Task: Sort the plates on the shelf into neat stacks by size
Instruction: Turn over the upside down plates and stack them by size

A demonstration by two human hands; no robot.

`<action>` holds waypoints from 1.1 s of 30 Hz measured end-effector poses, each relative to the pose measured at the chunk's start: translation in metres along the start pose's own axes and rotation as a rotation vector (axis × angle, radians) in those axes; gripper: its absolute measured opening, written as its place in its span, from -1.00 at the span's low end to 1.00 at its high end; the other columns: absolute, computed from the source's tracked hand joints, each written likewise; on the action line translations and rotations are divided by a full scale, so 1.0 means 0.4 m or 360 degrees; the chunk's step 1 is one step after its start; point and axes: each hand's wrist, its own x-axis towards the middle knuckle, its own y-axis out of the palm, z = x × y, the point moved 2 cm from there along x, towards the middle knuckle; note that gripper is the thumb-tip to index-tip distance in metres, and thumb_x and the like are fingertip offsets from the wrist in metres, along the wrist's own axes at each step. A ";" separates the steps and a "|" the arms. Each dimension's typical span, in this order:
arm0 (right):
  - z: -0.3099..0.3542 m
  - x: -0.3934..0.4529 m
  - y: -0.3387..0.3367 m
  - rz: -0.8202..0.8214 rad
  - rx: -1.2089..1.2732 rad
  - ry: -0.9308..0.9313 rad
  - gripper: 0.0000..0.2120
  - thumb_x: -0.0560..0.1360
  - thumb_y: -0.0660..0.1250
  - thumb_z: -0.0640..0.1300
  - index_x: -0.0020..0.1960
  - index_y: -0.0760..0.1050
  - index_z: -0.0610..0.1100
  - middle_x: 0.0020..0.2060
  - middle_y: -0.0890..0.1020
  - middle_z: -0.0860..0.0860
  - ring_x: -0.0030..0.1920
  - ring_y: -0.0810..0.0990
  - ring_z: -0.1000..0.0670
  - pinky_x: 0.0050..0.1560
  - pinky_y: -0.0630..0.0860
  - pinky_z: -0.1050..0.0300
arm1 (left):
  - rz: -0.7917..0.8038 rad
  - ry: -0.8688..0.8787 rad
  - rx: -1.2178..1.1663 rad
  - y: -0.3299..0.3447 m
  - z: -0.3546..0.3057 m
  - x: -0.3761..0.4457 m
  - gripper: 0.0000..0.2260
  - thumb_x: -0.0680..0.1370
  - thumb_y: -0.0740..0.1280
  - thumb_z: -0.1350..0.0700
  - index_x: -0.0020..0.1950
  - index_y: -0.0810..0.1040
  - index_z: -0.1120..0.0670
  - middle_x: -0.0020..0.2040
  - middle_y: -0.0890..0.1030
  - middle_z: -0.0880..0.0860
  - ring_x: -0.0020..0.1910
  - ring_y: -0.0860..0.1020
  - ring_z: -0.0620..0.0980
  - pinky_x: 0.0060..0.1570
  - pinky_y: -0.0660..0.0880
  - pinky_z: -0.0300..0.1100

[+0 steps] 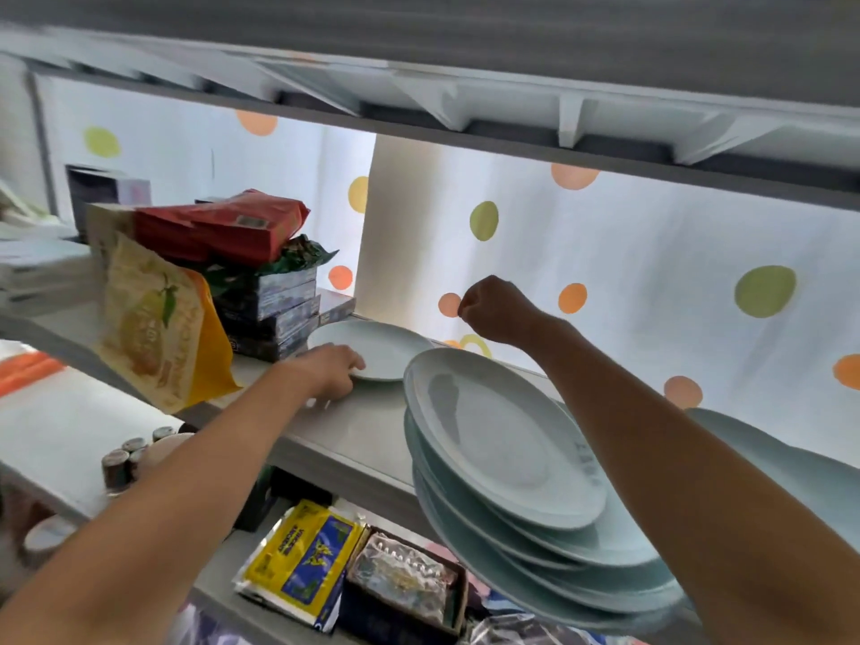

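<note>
Nearest the lens: stack of large plates [526, 463], pale blue-green, several high, rims uneven and fanned toward the viewer, overhanging the front edge of the shelf [353, 435]. Landmark for all positions: this stack.

More plates [786, 463] sit right of the stack, partly hidden behind the right forearm; count not readable.

Left hand [328, 370] lies left of and beyond the stack, fingers curled over the near rim of the small plate [372, 349] and gripping it. That plate lies flat on the shelf, alone, apart from the stack and beside a pile of dark boxes [274, 309].

Right hand [493, 309] is beyond the stack and above shelf level, closed in a loose fist, holding nothing visible, against the dotted curtain [651, 253].

Key relation: small plate extends away from the left fingers, toward the back of the shelf. Left hand is the nearer hand and already on it. Judgement: a pull or slide runs toward the viewer; the stack's overhang is the hazard.
</note>
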 end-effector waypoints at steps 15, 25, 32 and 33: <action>-0.035 -0.025 -0.006 -0.0115 0.0284 0.0206 -0.76 0.46 0.17 -0.24 -0.36 0.36 -0.30 -0.40 0.44 -0.24 -0.34 0.31 -0.05 -0.32 0.27 0.13 | -0.1189 0.0462 0.0137 -0.061 -0.025 -0.024 -0.94 0.48 0.39 0.22 -0.18 0.63 0.14 -0.29 0.65 0.19 -0.29 0.61 0.22 -0.28 0.48 -0.08; -0.057 -0.075 -0.080 -0.0206 0.1644 0.0498 -0.62 0.58 0.25 0.11 -0.01 0.47 -0.24 -0.36 0.66 -0.20 -0.46 0.57 -0.08 -0.46 0.52 0.18 | -0.1490 0.1070 0.0027 -0.194 -0.174 -0.136 -0.92 0.49 0.42 0.21 -0.07 0.67 0.19 -0.15 0.70 0.15 -0.20 0.66 0.16 -0.14 0.59 -0.07; -0.118 -0.140 -0.146 -0.0412 0.1835 0.0633 -0.87 0.52 0.16 -0.37 -0.04 0.48 -0.34 -0.41 0.56 -0.21 -0.52 0.39 -0.03 -0.54 0.38 0.23 | -0.1487 0.1295 -0.0293 -0.213 -0.286 -0.194 -0.78 0.46 0.38 0.32 0.00 0.66 0.06 0.09 0.64 0.08 0.12 0.57 0.05 0.17 0.47 -0.19; -0.125 -0.151 -0.155 -0.0443 0.1832 0.0658 -0.87 0.51 0.15 -0.38 -0.10 0.47 -0.32 -0.42 0.55 -0.21 -0.51 0.35 -0.02 -0.54 0.33 0.24 | -0.1398 0.1188 -0.0618 -0.221 -0.302 -0.197 -0.65 0.43 0.31 0.37 0.02 0.65 -0.04 0.17 0.60 0.06 0.19 0.53 0.00 0.21 0.44 -0.26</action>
